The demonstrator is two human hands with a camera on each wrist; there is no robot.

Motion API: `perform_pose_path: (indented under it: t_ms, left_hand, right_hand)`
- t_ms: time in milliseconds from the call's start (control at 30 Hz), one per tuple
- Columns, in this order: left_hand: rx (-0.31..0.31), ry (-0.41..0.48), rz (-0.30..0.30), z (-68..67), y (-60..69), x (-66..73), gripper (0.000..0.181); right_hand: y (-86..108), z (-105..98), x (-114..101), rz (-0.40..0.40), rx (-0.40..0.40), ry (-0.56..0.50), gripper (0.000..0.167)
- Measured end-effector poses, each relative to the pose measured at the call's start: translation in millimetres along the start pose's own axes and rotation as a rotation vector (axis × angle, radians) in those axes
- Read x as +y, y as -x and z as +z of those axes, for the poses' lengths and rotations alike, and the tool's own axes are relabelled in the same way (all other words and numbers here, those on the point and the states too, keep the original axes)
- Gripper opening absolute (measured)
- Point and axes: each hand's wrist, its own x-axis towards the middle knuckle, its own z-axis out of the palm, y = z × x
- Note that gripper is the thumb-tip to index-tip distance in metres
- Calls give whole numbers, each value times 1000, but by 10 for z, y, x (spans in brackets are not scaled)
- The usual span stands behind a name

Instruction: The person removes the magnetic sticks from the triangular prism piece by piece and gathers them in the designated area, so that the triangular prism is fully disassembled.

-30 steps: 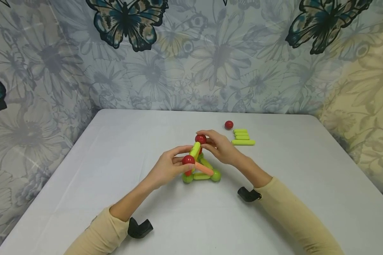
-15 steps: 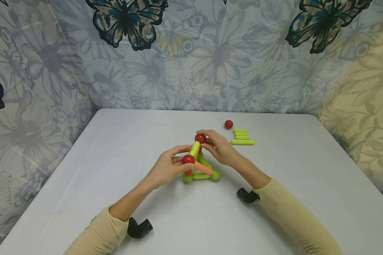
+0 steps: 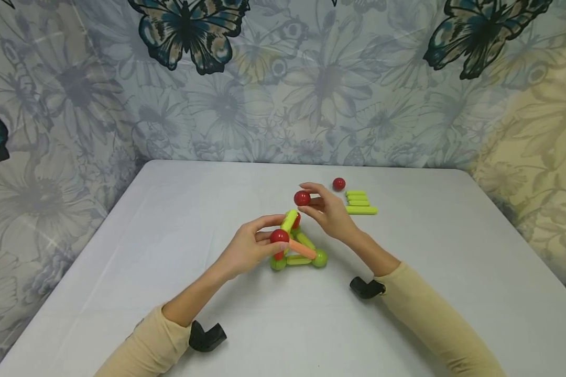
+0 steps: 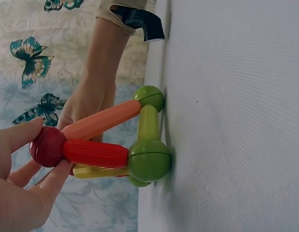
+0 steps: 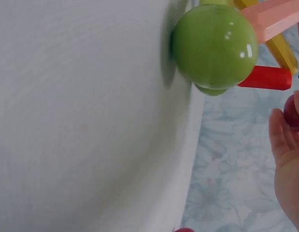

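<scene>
My left hand [image 3: 245,248] grips a red ball [image 3: 279,237] at an upper corner of a frame built from green balls [image 3: 319,258] and coloured rods. From that ball an orange rod [image 4: 102,120] and a red rod [image 4: 96,153] run to the green balls; a yellow-green rod [image 3: 289,221] reaches toward the back. Above the frame's far side, my right hand [image 3: 332,214] pinches a second red ball [image 3: 302,198], apart from the rods. The end of another red rod [image 5: 270,78] sticks out bare in the right wrist view.
A loose red ball [image 3: 338,184] lies toward the back of the white table [image 3: 193,193]. Several yellow-green rods [image 3: 358,203] lie in a stack just right of my right hand. A patterned wall covering [image 3: 283,104] with butterflies stands behind the table.
My right hand has moved up and slightly right with its red ball, off the frame's far corner, baring the red rod's end there. My left hand has kept its hold.
</scene>
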Motion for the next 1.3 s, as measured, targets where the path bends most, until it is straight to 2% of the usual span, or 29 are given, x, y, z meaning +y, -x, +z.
perform_pose_path:
  t_ms: [67, 233, 400, 500, 567, 633, 867, 967, 1133, 1300]
  left_hand:
    - [-2, 5, -4, 0, -2, 3, 58]
    - [-3, 13, -6, 2, -7, 7, 58]
    - [-3, 13, -3, 8, -18, 12, 58]
    - [5, 9, -8, 8, -18, 16, 58]
    - [10, 9, -13, 6, -15, 18, 59]
    - [12, 12, -18, 4, -12, 19, 59]
    - [10, 16, -17, 1, -8, 11, 59]
    - [6, 18, -17, 2, -7, 4, 60]
    - [-11, 32, -9, 8, -6, 1, 58]
    - [-10, 28, -2, 12, 0, 6, 58]
  right_hand:
    - [-2, -32, -17, 121, 7, -80, 47]
    - [-24, -126, -46, 408, 39, -354, 48]
    - [-56, -236, -10, 616, 108, -594, 52]
    - [-58, -329, 64, 728, 156, -685, 53]
    - [-50, -402, 128, 773, 170, -708, 55]
    - [-35, -480, 197, 799, 183, -717, 56]
    - [-5, -766, 372, 830, 167, -576, 61]
    - [-19, -873, 415, 856, 187, -538, 61]
    - [-64, -1012, 505, 887, 218, -381, 60]
    - [-110, -1135, 636, 884, 252, -238, 60]
